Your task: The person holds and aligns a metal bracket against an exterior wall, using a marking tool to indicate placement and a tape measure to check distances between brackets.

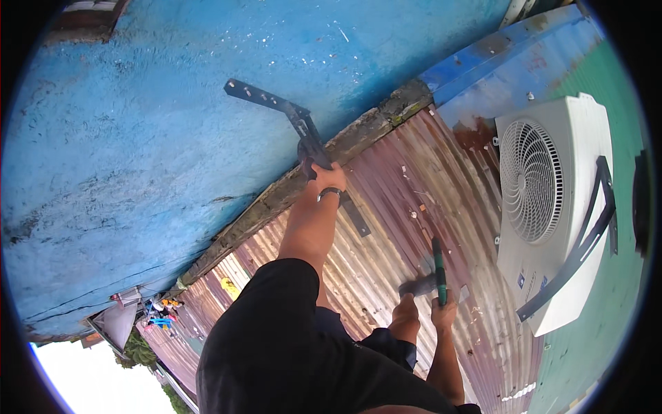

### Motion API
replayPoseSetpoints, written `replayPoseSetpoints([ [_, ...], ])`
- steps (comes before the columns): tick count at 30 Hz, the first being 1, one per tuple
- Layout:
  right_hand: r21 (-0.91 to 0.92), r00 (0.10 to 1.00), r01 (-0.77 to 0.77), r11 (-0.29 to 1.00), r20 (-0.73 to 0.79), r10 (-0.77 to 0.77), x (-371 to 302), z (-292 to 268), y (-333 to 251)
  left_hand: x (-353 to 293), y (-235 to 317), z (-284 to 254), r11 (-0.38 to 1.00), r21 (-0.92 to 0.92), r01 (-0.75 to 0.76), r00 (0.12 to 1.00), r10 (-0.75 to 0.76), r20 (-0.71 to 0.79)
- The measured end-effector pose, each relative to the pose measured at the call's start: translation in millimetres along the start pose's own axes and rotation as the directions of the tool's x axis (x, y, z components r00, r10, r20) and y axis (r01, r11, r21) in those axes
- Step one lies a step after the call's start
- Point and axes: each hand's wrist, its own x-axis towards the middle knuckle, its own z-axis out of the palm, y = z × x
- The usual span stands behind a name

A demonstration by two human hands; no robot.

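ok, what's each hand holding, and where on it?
Left hand grips the dark metal bracket at its bend, against the blue wall. Right hand holds the hammer by the lower end of its green handle.

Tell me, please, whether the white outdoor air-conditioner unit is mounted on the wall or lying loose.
Lying loose: the air-conditioner unit rests on the rusty corrugated roof, fan grille facing up, with a dark bracket lying across it.

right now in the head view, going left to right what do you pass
blue wall → metal bracket → left hand gripping it → hammer in the right hand → white fan unit on the rusty roof
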Motion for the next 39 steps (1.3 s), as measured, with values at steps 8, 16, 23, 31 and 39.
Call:
replayPoseSetpoints([
  [8, 0.077, 0.999, -0.032, 0.997, 0.041, 0.029, 9.7, -6.4, -13.7, 3.0, -1.8, -1.7, 0.994, 0.103, 0.025, 0.998, -0.030, 0.047],
  [16, -0.006, 0.999, 0.013, 1.000, 0.035, -0.013, 14.2, -0.8, -4.9, 5.8, -12.5, 10.5, 0.994, -0.103, -0.042, 0.998, 0.038, -0.049],
  [23, 0.078, 0.994, -0.103, 0.992, 0.032, 0.100, 19.1, 30.5, -2.4, 15.5, -15.1, 21.2, 0.999, 0.003, 0.041, 0.997, -0.041, 0.058],
  [31, 0.188, 0.997, -0.078, 0.979, 0.032, 0.073, 26.6, 69.4, 0.0, 31.7, -39.7, 29.0, 0.982, -0.172, -0.072, 0.997, 0.068, -0.027],
  [39, 0.199, 0.988, -0.145, 0.969, 0.074, 0.132, 47.3, 114.7, 22.7, 61.6, -67.9, 58.8, 0.905, -0.260, -0.338, 0.927, 0.272, -0.258],
])
